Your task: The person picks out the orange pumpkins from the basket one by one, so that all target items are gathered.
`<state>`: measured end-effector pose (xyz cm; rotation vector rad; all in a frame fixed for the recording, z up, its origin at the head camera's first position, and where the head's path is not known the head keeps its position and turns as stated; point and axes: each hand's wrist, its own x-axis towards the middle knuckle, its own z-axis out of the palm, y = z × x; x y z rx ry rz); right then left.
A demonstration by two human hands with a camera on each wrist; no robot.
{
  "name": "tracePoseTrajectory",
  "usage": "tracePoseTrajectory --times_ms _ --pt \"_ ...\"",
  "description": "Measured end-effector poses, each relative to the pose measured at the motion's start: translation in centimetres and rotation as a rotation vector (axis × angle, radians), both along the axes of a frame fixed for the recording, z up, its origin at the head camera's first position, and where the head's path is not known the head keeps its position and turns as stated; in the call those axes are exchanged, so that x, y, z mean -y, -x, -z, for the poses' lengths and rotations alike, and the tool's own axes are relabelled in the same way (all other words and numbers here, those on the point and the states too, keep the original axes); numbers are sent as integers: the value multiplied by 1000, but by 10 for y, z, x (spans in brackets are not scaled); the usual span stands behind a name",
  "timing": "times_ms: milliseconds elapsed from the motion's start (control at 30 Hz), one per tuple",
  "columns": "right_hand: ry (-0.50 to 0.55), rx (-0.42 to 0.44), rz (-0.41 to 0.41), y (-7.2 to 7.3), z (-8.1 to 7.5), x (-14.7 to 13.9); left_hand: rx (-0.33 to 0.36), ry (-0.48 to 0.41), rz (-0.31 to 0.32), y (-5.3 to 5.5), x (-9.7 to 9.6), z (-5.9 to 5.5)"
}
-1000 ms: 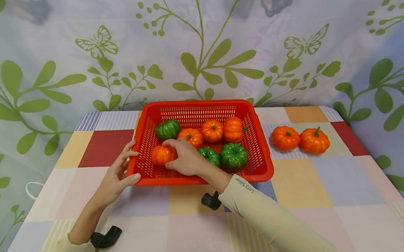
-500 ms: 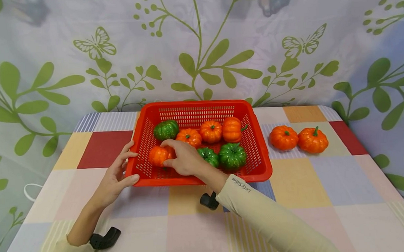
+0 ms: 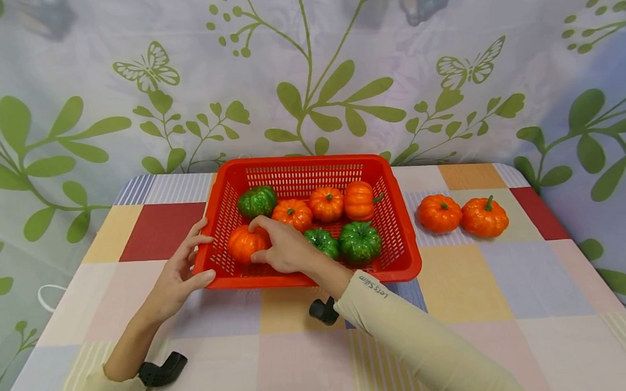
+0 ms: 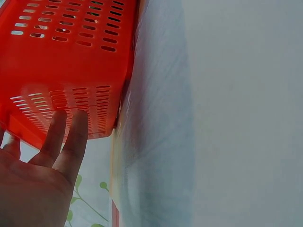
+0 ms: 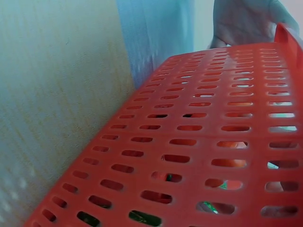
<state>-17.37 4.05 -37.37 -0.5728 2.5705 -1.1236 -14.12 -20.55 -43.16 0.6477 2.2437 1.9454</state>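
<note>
On the table stands a red perforated plastic basket (image 3: 393, 233) holding several small orange and green pumpkins. My right hand (image 3: 289, 246) reaches into it and grips an orange pumpkin (image 3: 244, 244) at the front left, thumb in front and fingers behind. My left hand (image 3: 179, 277) touches the basket's left side, with fairly straight fingers (image 4: 75, 139) against the outer wall and the thumb at the front left corner. Behind the held pumpkin lies a dark green pumpkin (image 3: 257, 202). An orange pumpkin (image 3: 293, 214) sits just beyond my right hand. The right wrist view shows mostly the basket's front wall.
Two orange pumpkins, a rounder one (image 3: 439, 213) and one with a tall stem (image 3: 485, 218), sit side by side on the patchwork tablecloth (image 3: 463, 282), right of the basket. A leaf-patterned curtain (image 3: 338, 43) hangs behind the table.
The orange pumpkin in my right hand has shifted slightly left, toward the basket's left wall, and turned a little. My left hand stays at the basket's side.
</note>
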Motion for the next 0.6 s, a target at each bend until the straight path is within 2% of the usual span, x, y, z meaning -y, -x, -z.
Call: tracePoseTrajectory --times_ms 233,600 --pt "-16 -23 -39 0 1 1 1 -8 -1 0 0 0" --pt "-132 -13 -98 1 1 2 3 -9 8 0 -1 -1"
